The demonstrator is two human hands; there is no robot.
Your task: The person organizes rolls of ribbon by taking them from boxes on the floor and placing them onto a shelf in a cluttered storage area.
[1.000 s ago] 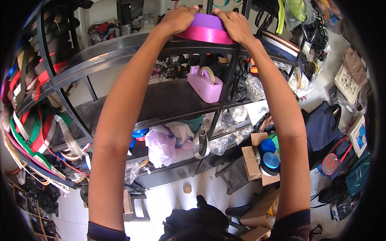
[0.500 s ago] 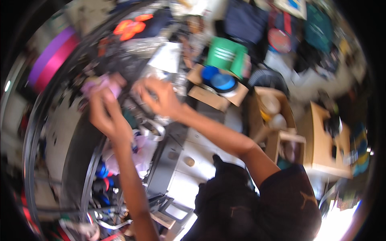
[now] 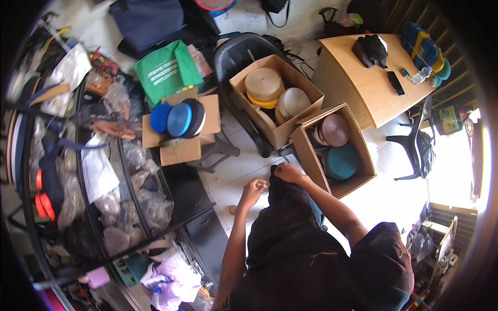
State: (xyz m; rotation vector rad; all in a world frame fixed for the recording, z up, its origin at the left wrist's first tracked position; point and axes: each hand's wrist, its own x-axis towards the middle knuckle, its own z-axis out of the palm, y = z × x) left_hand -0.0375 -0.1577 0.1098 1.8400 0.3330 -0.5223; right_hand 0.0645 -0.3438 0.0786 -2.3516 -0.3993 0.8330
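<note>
My left hand [image 3: 253, 192] is in front of my dark clothing, its fingers curled and the tips pressed together. Close to its right, my right hand [image 3: 290, 172] is closed too, above the far end of my dark trousers [image 3: 288, 197]. The two hands are slightly apart. If anything is in either one, it is too small or hidden to make out. Nearest to the right hand stands an open cardboard box [image 3: 336, 189] with a mauve roll [image 3: 334, 129] and a teal roll [image 3: 342, 160] of webbing.
A black plastic chair [image 3: 224, 62] bears a box of cream rolls [image 3: 263, 84]. Blue rolls [image 3: 179, 120] sit in another box beside a green bag [image 3: 168, 72]. Black-framed shelving [image 3: 137, 202] with plastic-wrapped goods is at left. A wooden table [image 3: 358, 67] stands far right.
My view has turned right, away from the shelving. Both hands have left the shelf and a pinkish thing at the left hand, and come back close in front of my body.
</note>
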